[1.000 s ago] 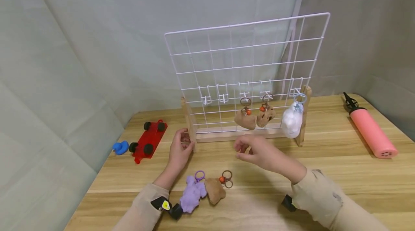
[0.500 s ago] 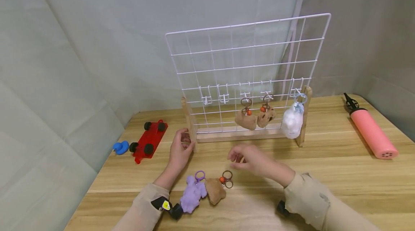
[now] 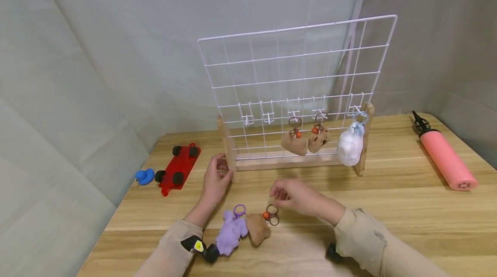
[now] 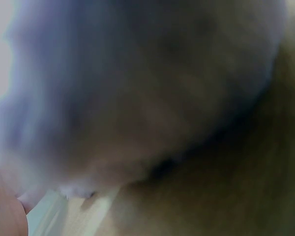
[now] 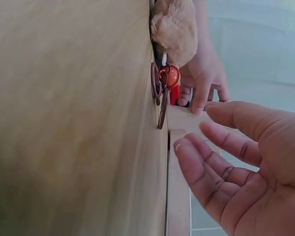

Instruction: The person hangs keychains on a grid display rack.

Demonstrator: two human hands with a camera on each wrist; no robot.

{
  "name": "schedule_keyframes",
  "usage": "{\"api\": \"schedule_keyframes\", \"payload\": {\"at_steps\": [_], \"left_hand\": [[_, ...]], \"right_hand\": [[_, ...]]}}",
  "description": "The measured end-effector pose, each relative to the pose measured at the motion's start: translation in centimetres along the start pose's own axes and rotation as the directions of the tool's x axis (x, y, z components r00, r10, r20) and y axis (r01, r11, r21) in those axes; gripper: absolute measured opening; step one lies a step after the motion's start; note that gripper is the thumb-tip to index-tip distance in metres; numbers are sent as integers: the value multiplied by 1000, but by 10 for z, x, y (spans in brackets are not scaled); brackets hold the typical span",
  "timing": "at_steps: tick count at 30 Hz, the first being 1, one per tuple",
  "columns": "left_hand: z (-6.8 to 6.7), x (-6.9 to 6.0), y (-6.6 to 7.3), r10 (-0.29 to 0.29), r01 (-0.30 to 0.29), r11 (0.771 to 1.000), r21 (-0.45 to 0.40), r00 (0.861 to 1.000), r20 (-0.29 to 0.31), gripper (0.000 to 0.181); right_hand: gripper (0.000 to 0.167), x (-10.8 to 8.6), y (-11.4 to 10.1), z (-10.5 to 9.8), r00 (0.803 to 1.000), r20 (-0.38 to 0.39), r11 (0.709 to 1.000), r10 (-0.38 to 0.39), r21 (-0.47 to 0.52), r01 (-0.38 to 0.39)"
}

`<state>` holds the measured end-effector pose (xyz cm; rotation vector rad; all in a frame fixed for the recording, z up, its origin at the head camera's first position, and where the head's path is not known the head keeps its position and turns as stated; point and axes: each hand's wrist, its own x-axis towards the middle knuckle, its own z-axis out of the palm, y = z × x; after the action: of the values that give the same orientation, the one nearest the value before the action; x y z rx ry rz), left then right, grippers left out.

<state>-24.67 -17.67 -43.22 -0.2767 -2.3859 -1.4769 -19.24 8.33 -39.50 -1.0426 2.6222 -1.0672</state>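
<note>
My left hand (image 3: 215,181) holds the left wooden foot (image 3: 226,147) of the white wire rack (image 3: 291,57), thumb and fingers on either side. Just above the rings of a brown plush keychain (image 3: 257,228) hovers my right hand (image 3: 299,197), its fingers loosely bent around nothing. Beside that keychain lies a purple plush keychain (image 3: 230,236). The right wrist view shows the brown rings (image 5: 158,93) and orange bead (image 5: 172,76) ahead of my right hand (image 5: 250,167). Something blurred and close fills most of the left wrist view.
Two brown plush keychains (image 3: 294,143) (image 3: 319,140) and a white one (image 3: 350,144) hang from rack hooks; two hooks (image 3: 268,116) at left hold nothing. A red toy car (image 3: 180,168) and blue duck (image 3: 145,177) lie left, a pink pump (image 3: 446,158) right.
My right hand has moved left and down from below the rack to the brown keychain's rings. The left hand has stayed at the rack's foot.
</note>
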Motion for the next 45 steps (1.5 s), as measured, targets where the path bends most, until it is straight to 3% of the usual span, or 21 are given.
{"api": "schedule_keyframes", "payload": {"at_steps": [23,45], "left_hand": [[0,0,1,29,-29,999,-21,1000,-5,48],[0,0,0,15,-15,1000,-21,1000,3,46]], "right_hand": [[14,5,5,14,999,43,990,12,-144,-6],[21,5,5,13,998,53,993,34,-111,-28]]}}
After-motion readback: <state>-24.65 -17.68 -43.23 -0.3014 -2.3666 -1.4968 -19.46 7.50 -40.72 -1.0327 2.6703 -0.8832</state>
